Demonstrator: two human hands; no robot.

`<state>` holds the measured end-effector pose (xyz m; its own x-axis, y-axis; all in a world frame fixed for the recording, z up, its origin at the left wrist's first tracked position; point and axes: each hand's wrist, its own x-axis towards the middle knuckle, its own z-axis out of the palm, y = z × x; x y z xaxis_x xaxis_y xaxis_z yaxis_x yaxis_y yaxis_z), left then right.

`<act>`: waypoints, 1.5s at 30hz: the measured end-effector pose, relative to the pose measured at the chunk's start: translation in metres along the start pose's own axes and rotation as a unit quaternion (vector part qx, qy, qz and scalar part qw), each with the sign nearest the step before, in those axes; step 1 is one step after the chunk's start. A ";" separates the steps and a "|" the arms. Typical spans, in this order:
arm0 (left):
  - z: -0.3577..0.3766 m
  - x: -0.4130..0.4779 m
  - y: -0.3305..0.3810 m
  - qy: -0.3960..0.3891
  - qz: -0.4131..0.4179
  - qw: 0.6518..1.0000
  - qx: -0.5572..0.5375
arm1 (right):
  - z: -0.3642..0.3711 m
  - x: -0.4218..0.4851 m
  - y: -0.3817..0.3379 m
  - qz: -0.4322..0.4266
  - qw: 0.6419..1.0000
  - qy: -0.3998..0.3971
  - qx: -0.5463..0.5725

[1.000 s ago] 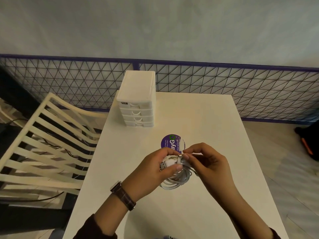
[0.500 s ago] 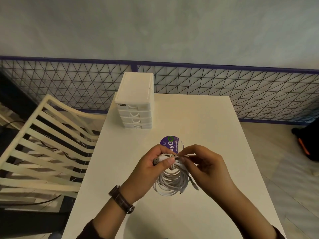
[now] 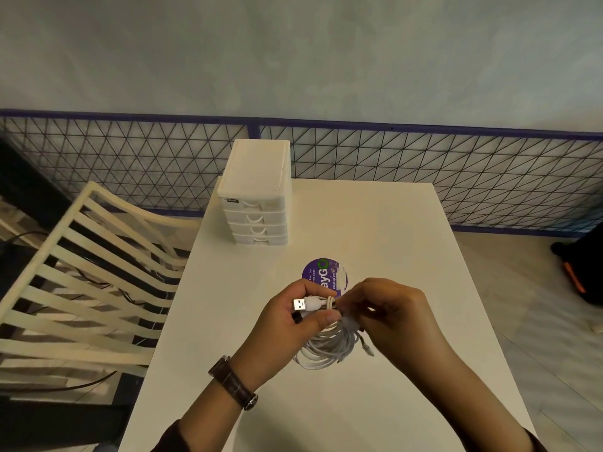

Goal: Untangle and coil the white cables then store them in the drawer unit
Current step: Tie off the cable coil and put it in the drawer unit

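A coiled white cable [image 3: 329, 349] hangs in loops between my hands above the white table [image 3: 391, 230]. My left hand [image 3: 287, 324] grips the top of the coil, and the cable's USB plug [image 3: 301, 304] sticks out to the left past my thumb. My right hand [image 3: 388, 311] pinches the cable's end at the top of the bundle, where a turn is wound around it; a thin loose tail hangs beside the loops. The white drawer unit [image 3: 256, 194] stands at the table's far left, all its drawers shut.
A round purple sticker [image 3: 323, 274] lies on the table just beyond my hands. A cream slatted chair [image 3: 81, 282] stands to the left of the table. A wire mesh fence [image 3: 424, 164] runs behind. A dark bag [image 3: 584, 272] sits on the floor at right.
The coil's loops have dropped lower and hang fuller below my hands. The USB plug now sticks out more clearly to the left. My right hand has shifted along the bundle's top.
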<state>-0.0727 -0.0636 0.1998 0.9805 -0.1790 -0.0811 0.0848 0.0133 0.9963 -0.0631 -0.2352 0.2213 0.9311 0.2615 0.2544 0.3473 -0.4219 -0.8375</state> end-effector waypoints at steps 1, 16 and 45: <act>0.001 -0.001 0.000 0.006 0.005 1.000 0.001 | 0.000 0.001 0.000 0.038 0.999 0.014 0.025; -0.003 0.000 -0.001 0.001 -0.006 1.000 0.014 | 0.013 -0.010 -0.007 -0.088 0.987 0.089 -0.105; 0.001 0.002 -0.009 0.046 0.039 0.998 0.021 | 0.008 0.004 -0.009 0.217 0.957 0.070 0.180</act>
<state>-0.0719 -0.0650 0.1903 0.9961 -0.0884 -0.0038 0.0022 -0.0188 0.9998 -0.0638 -0.2236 0.2257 0.9935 -0.0006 -0.1134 -0.1125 -0.1306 -0.9850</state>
